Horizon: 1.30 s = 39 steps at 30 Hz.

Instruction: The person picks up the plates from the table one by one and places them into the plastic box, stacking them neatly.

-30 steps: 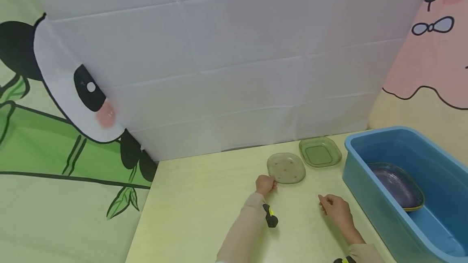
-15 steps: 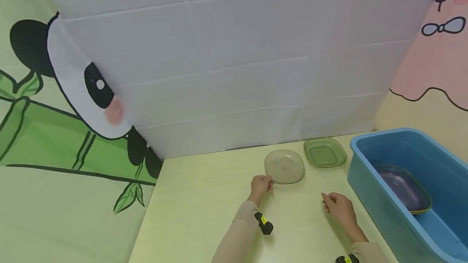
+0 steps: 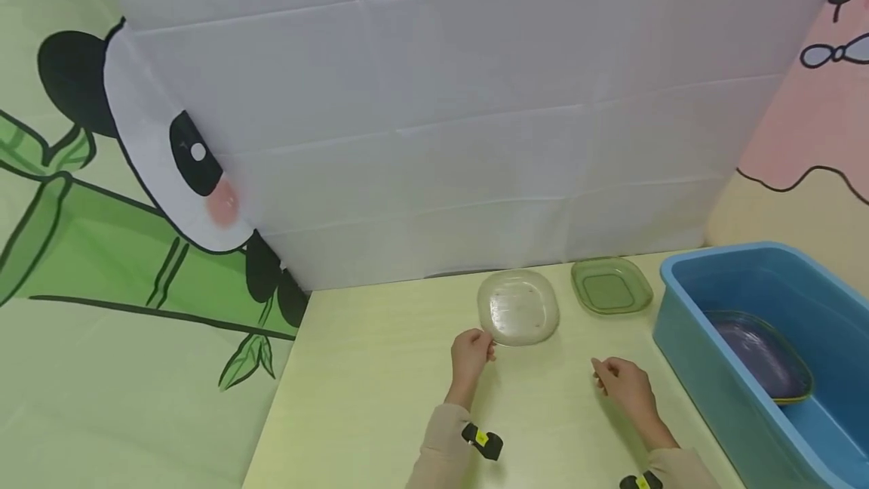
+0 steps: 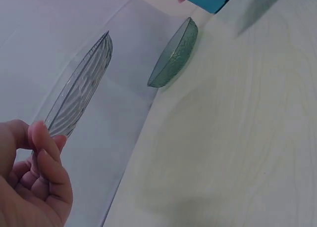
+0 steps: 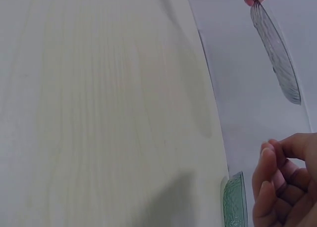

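Observation:
A clear, rounded-square glass plate (image 3: 519,308) is held by its near edge, pinched between the thumb and fingers of my left hand (image 3: 470,357). The left wrist view shows the clear plate (image 4: 79,86) raised off the table, with a ribbed underside. My right hand (image 3: 624,387) hovers over the table to the right, its fingers loosely curled and nothing in them. Behind it, a green glass plate (image 3: 613,287) rests on the table near the back edge. In the right wrist view, the green plate (image 5: 235,202) appears beside my right hand (image 5: 292,187), apart from it.
A deep blue plastic tub (image 3: 720,383) stands at the right of the table. Inside it a dark purple plate (image 3: 763,361) with a yellowish rim leans against the wall. The pale wooden table (image 3: 353,383) meets a white cloth backdrop (image 3: 407,172).
The left hand has shifted slightly left and toward me with the clear plate, which now looks tilted and catches the light. The right hand has stayed nearly in place. The head view has turned slightly left.

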Available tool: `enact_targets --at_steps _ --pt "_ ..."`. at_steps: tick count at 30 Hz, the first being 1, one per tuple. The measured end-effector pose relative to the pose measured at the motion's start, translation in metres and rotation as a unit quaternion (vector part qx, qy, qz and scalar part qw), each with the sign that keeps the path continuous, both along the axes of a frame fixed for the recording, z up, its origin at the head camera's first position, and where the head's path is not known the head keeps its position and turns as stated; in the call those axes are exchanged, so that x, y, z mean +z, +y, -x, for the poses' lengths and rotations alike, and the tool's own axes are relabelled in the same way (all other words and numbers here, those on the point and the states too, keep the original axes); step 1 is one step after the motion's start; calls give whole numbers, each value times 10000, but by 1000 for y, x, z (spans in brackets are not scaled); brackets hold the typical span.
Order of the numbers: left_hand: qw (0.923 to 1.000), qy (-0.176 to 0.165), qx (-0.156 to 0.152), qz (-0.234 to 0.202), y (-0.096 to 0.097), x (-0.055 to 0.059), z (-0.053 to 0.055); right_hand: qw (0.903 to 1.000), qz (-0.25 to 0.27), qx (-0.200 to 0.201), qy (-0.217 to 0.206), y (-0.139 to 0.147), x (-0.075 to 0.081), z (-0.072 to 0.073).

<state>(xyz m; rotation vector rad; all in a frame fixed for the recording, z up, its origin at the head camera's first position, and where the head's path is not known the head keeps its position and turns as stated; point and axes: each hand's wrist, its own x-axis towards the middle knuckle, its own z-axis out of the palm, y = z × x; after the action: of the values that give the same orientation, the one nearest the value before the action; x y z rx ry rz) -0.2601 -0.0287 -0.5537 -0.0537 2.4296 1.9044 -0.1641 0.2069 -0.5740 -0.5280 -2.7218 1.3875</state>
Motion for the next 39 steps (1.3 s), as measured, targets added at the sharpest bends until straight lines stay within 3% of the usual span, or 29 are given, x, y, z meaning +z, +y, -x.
enact_targets --at_steps 7,12,22,32,39 --pt "9993 263 254 -41 -15 8 -27 10000 16 75 -62 -6 -2 2" --pt "9985 275 447 -176 -19 8 -38 9999 152 63 -14 -12 -1 5" --pt "9983 291 492 -127 -24 3 -46 9977 599 52 304 -26 -1 13" --pt "9985 200 492 -118 -28 -8 -49 9936 574 713 663 -59 3 21" --pt "9985 164 490 -156 -27 -12 -53 9914 754 769 748 -73 2 27"
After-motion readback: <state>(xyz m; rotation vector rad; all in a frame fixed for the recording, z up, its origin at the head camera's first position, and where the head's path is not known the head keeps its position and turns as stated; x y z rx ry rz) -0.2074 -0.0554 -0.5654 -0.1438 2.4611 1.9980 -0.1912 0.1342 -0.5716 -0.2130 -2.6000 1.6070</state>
